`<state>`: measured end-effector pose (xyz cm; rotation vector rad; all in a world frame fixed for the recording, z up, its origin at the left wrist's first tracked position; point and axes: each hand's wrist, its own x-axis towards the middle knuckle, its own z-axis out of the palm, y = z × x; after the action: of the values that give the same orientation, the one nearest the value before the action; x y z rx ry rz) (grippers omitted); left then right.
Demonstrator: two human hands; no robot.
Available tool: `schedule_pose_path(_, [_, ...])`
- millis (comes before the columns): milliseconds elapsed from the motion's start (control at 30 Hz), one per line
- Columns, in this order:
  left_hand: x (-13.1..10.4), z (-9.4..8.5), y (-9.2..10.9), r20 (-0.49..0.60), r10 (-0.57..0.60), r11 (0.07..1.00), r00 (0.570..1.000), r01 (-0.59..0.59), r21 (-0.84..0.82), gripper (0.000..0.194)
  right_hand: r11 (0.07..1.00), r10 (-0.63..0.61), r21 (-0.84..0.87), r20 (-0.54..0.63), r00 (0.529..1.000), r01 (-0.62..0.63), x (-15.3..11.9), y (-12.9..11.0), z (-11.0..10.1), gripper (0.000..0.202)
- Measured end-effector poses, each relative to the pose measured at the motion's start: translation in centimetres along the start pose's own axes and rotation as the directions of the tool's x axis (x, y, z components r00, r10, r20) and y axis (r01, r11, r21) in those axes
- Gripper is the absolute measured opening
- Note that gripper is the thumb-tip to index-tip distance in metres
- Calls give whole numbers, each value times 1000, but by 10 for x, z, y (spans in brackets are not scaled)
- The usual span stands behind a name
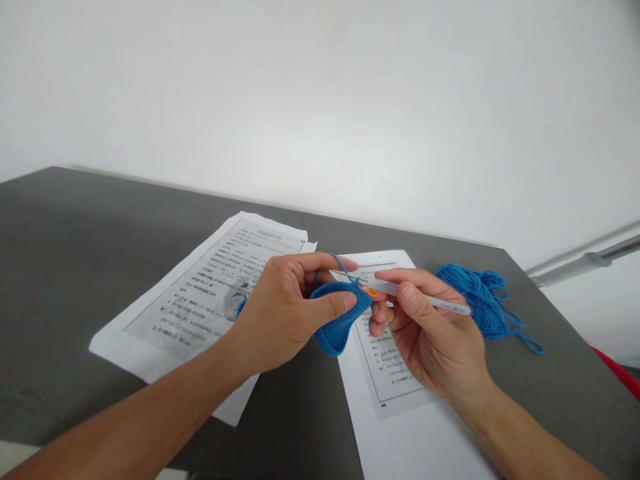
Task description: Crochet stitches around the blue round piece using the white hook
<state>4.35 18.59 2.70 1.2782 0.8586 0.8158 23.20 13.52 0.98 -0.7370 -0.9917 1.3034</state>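
My left hand [295,310] pinches a piece of blue crochet work [336,333] between thumb and fingers, above the table. A strand of blue yarn [342,262] runs over its raised index finger. In my right hand [435,327] is a crochet hook [440,305] with a pale grey handle, held much like a pen. The hook's thin metal shaft points left and meets the upper edge of the crochet work, by the left fingertips. A small orange piece [369,289], perhaps a stitch marker, sits at the work's right corner, close to the right fingers.
Printed sheets [200,287] lie on the dark grey table [125,207] at left. Another printed sheet [395,427] lies beneath my hands. A loose skein of blue yarn [483,300] rests behind my right hand. Behind the table stands a white wall [300,100], with a metal bar [595,260] at right.
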Motion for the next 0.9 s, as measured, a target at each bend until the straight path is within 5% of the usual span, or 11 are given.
schedule_pose_path(233, [-2, 3, 6, -10, -17, 1000, 1000, 17, -20, 64, 935, -179, -290, 115, 977, 206, 1, -4, -15, 17])
schedule_pose_path(500, [-4, 5, 5, 15, -26, 998, 1000, 27, -59, 65, 788, -280, -476, 289, 916, 391, 2, -17, -33, 23])
schedule_pose_path(900, [-3, 6, 4, -11, -29, 998, 1000, 28, -55, 62, 668, -307, -585, 347, 886, 460, 4, -32, -29, 29])
